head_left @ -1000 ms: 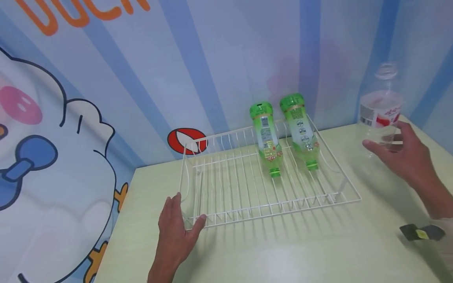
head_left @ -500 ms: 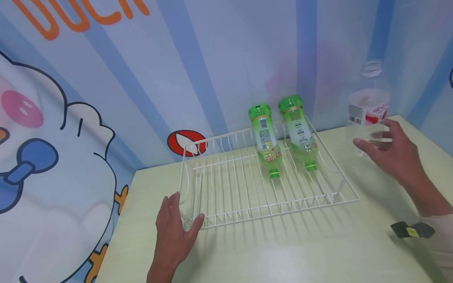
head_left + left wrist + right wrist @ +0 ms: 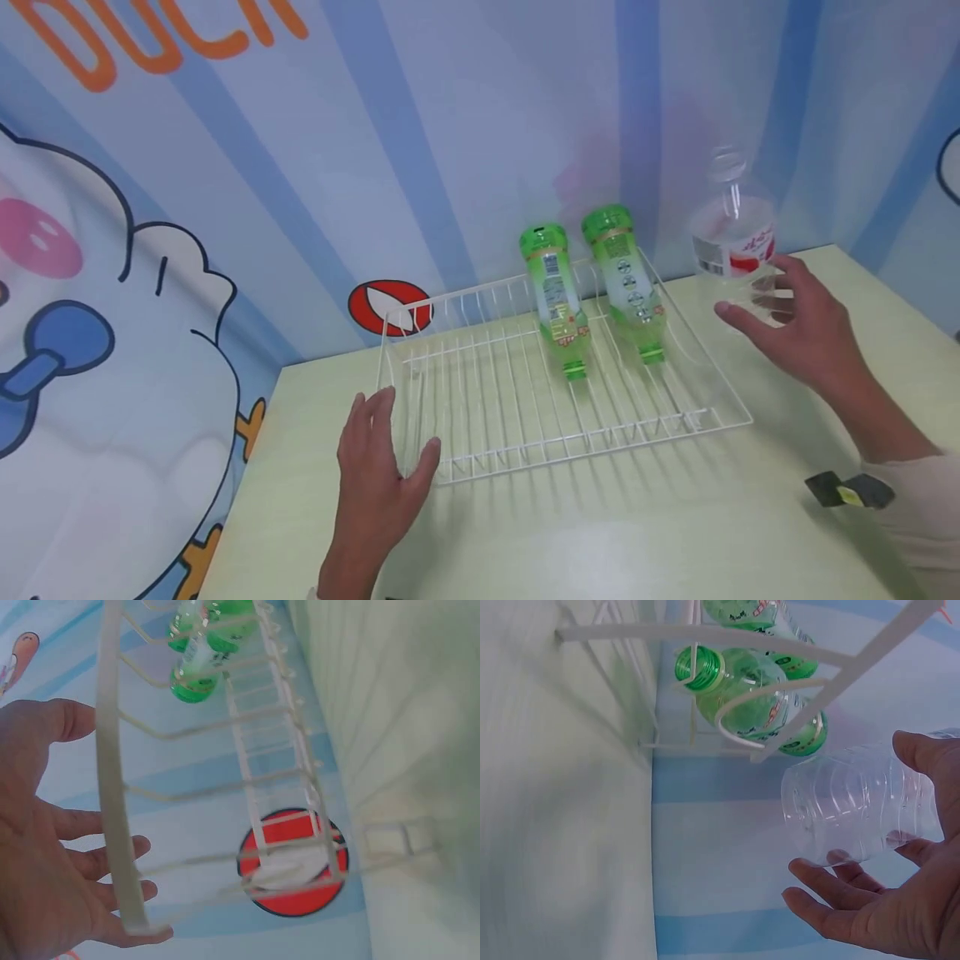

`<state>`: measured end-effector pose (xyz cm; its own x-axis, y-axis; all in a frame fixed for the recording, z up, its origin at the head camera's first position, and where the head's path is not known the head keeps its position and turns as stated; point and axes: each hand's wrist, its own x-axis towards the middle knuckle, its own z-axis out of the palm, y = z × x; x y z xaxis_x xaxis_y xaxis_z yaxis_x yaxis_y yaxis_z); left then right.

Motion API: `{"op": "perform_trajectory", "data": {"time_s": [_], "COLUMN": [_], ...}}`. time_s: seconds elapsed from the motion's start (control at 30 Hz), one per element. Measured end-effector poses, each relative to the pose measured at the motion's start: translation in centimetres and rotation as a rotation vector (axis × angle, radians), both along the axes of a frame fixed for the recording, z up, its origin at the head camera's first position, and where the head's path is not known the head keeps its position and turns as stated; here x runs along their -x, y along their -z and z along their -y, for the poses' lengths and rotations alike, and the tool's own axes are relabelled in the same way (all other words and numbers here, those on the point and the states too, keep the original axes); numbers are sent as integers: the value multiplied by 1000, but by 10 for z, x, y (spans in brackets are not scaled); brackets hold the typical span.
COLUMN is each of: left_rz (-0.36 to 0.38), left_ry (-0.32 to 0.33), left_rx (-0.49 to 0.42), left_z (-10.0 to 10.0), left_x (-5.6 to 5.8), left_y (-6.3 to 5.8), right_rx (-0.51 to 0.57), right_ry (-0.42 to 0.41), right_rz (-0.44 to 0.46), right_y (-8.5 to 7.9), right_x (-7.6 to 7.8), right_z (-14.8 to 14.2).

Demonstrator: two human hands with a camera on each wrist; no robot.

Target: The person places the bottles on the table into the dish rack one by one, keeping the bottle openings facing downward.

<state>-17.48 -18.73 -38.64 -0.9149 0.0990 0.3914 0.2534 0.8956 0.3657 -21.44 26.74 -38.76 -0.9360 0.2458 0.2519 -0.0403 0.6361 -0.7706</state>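
In the head view my right hand (image 3: 810, 333) grips the lower part of a clear plastic bottle (image 3: 731, 242) with a red and white label, held upright above the table to the right of a white wire dish rack (image 3: 595, 452). The bottle's base (image 3: 817, 817) shows in the right wrist view, apart from the rack. My left hand (image 3: 378, 483) is at the rack's front left corner, thumb and fingers spread about the rim (image 3: 111, 750); contact is hard to tell. Two green bottles (image 3: 557, 300) lean in the rack's right half, necks down and bases up.
A pale table (image 3: 600, 533) bears the rack. Behind it rises a blue striped wall (image 3: 480, 125) with cartoon prints, close to the rack's back rim. The rack's left slots (image 3: 472, 400) show bare wires.
My right hand has carried the clear bottle leftward, nearer the rack. The left hand has shifted slightly at the rack's corner. The green bottles stay in their places.
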Motion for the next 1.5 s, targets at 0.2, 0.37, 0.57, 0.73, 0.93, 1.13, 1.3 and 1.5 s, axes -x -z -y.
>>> {"op": "perform_trajectory", "data": {"time_s": [0.2, 0.37, 0.57, 0.73, 0.93, 1.13, 1.3, 1.5], "left_rz": [-80, -98, -133, -140, -139, -125, -128, -133], "left_ry": [79, 113, 147, 154, 168, 176, 177, 212], "left_rx": [4, 1, 3, 9, 10, 9, 13, -1], "left_z": [-15, -23, -27, -30, -33, -36, -36, -36], "left_x": [3, 6, 8, 9, 9, 6, 5, 8], "left_y": [-6, -8, -10, -9, -8, -8, -7, -6], "right_rx": [-8, 2, -8, -19, -65, -178, -209, -256], "right_ry": [-25, -42, -39, -46, -84, -127, -154, -214], "right_rz": [-48, -59, -86, -113, -205, -352, -413, -464], "right_y": [-3, -5, -6, -11, -17, -14, -11, -9], "right_x": [1, 4, 3, 1, -4, -7, -7, -8], "right_z": [14, 21, 24, 26, 33, 42, 47, 51]}}
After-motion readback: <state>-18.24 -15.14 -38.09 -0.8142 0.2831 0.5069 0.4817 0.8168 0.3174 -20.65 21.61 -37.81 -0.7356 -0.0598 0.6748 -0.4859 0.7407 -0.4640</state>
